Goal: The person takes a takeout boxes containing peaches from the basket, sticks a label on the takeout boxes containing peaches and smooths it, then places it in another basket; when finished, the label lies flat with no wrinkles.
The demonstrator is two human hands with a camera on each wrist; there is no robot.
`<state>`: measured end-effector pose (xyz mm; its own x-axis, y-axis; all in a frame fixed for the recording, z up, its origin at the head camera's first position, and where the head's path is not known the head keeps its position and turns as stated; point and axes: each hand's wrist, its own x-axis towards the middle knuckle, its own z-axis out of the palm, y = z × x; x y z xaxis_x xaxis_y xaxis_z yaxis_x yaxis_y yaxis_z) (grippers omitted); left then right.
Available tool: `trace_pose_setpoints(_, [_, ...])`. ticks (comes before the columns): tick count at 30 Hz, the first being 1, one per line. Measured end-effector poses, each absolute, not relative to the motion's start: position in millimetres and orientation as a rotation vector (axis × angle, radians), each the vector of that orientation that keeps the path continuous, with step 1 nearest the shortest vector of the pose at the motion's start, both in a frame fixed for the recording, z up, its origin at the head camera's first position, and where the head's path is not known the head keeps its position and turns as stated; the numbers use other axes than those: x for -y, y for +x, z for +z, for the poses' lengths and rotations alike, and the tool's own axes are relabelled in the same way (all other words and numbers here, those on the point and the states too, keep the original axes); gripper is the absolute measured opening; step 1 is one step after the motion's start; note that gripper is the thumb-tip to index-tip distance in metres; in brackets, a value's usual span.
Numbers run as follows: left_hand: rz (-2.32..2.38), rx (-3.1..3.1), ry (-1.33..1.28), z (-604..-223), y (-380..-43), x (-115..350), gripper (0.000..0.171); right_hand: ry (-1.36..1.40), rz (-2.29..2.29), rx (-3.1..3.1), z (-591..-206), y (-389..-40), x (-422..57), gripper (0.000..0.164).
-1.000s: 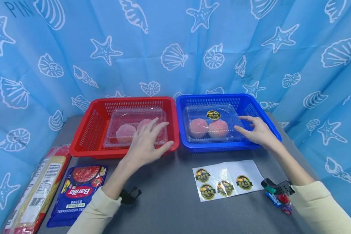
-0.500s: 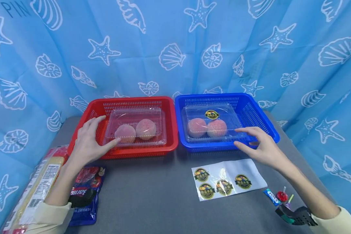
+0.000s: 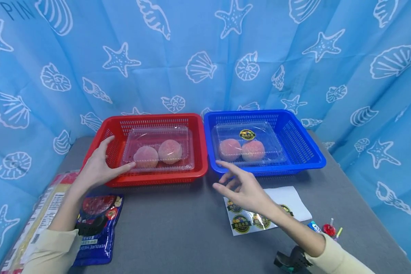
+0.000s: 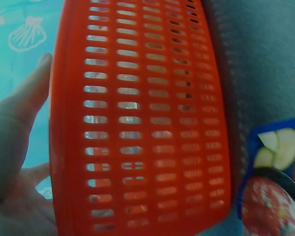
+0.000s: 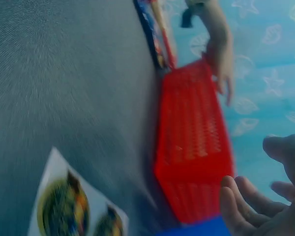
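My left hand (image 3: 97, 165) hovers at the left end of the red basket (image 3: 198, 175), thumb and fingers spread apart, nothing held. In the left wrist view its thumb and fingers show beside the basket's rim (image 4: 61, 123). A clear plastic box (image 3: 157, 131) with two peaches (image 3: 170, 151) lies in that basket. Over the sticker sheet (image 3: 284, 194) is my right hand (image 3: 246, 190), its fingers loosely bent and holding nothing. The blue basket (image 3: 308, 152) stands just beyond it. Inside sits another clear box (image 3: 226, 129) with two peaches (image 3: 253, 150) and a round fruit sticker (image 3: 247, 134) on its lid.
At the left lie a blue Barilla pouch (image 3: 96, 251) and a long pasta packet (image 3: 37, 228), partly behind my left arm. Small candies (image 3: 328, 229) lie right of the sheet. A blue shell-print curtain (image 3: 174, 49) hangs behind the baskets on the grey table (image 3: 178, 228).
My left hand has moved left from over the red basket's box to the basket's left end. My right hand has left the blue basket's right side, moving left and nearer. Baskets stay put.
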<state>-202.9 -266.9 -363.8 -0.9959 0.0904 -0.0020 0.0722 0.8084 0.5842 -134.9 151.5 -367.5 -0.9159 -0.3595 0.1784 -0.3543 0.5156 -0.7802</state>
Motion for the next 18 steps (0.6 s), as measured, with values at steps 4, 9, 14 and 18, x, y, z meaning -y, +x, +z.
trace_pose_setpoints(4, [1.021, -2.813, 0.062, -362.5, -212.0, 266.3, 0.121, -0.625, -1.488, -2.660, -382.4, -145.3, -123.5, 0.071])
trace_pose_setpoints(9, [1.075, -2.634, 0.033, -361.3, -224.1, 264.9, 0.123, -0.550, -1.537, -2.632, -394.0, -155.6, -105.7, 0.074])
trace_pose_setpoints(14, [1.189, -2.418, 0.007, -361.1, -235.4, 265.0, 0.120, -0.567, -1.563, -2.631, -400.9, -158.5, -100.3, 0.081])
trace_pose_setpoints(18, [1.283, -2.257, -0.066, -366.6, -242.6, 263.9, 0.118, -0.579, -1.589, -2.602, -404.5, -158.6, -98.3, 0.084])
